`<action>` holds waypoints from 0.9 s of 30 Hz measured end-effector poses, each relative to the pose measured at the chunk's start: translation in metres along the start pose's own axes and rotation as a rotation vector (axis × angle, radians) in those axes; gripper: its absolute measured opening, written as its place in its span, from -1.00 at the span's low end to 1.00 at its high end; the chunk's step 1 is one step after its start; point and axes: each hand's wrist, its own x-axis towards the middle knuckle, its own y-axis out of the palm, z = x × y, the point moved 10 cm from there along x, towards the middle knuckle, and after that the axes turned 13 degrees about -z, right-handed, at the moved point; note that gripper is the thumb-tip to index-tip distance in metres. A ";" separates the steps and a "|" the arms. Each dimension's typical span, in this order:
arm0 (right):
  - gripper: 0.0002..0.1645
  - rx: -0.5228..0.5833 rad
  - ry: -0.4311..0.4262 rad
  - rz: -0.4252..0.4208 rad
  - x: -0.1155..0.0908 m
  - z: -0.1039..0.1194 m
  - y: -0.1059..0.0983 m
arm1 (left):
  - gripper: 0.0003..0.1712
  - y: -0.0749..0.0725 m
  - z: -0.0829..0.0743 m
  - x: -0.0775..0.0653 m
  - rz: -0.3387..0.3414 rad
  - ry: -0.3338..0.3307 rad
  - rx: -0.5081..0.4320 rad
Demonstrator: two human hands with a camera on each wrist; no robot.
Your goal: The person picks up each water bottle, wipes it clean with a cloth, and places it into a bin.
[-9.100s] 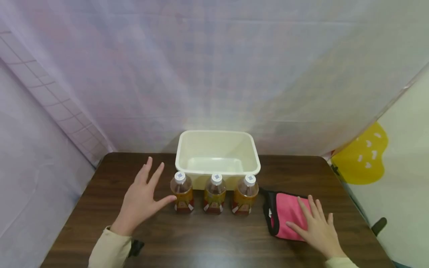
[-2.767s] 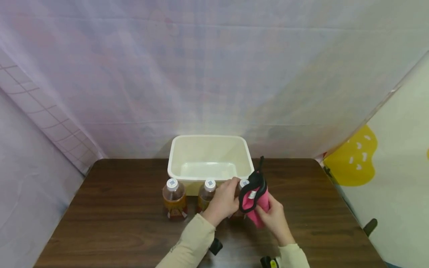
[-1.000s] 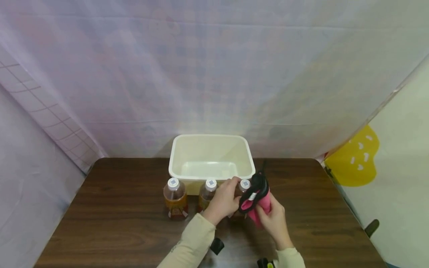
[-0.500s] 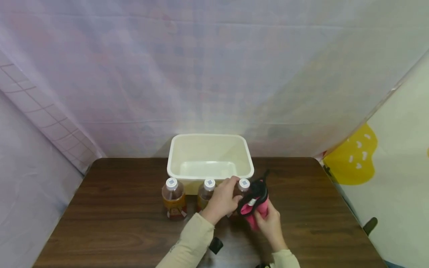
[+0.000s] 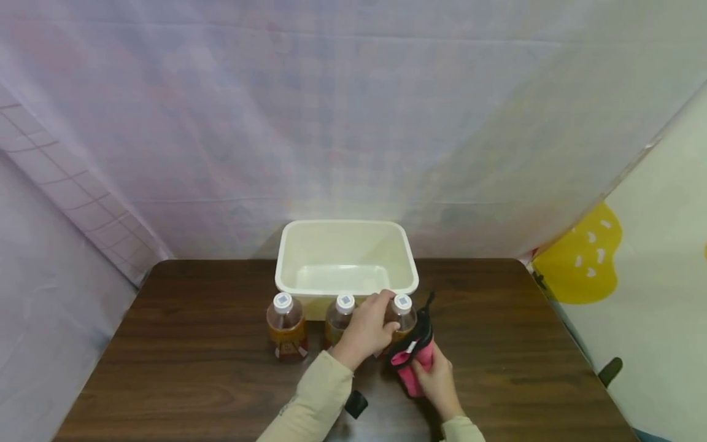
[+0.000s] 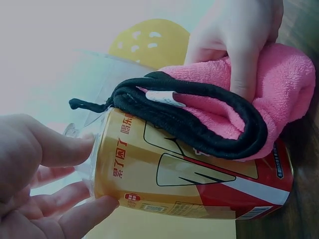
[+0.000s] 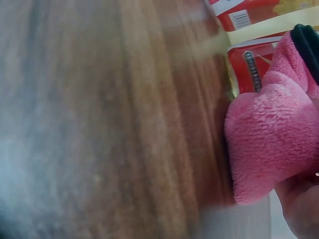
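Note:
My left hand (image 5: pixel 366 330) holds the rightmost of three drink bottles (image 5: pixel 406 318) by its clear upper part. The thumb and fingers stand around it in the left wrist view, below the white cap (image 5: pixel 402 302). The bottle is upright, with a gold and red label (image 6: pixel 129 164). My right hand (image 5: pixel 440 382) grips a bunched, fluffy pink cloth (image 5: pixel 411 376) with black edging and a small white tag. Its thumb presses into the fold. The cloth lies against the bottle's right side, covering part of the label, low near the table in the right wrist view.
Two more upright bottles, a left one (image 5: pixel 287 328) and a middle one (image 5: pixel 338 319), stand in the row. The left forearm partly covers the middle one. Behind them is a cream plastic tub (image 5: pixel 347 290). Everything stands on a dark wooden table (image 5: pixel 182 356) before a pale curtain (image 5: pixel 342 123).
Earlier the cloth lay flat under the right hand and the left was off the bottles. Over the last second, right hand and cloth moved down the bottle toward me; the left hand stayed put.

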 end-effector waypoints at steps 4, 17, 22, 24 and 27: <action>-0.66 0.016 -0.005 -0.009 0.001 0.003 -0.006 | -0.51 0.003 0.000 0.000 0.007 0.004 -0.001; -0.63 0.109 -0.228 -0.115 0.036 0.073 -0.040 | -0.54 -0.001 0.001 0.000 -0.018 0.008 -0.015; -0.63 0.110 -0.211 -0.104 0.039 0.079 -0.040 | -0.53 -0.001 0.001 0.001 -0.005 0.004 -0.012; -0.64 0.113 -0.202 -0.106 0.038 0.078 -0.039 | -0.53 -0.001 0.001 0.001 -0.004 0.003 -0.014; -0.68 0.123 -0.182 -0.115 0.036 0.073 -0.037 | -0.53 -0.002 0.001 0.001 -0.013 0.008 -0.010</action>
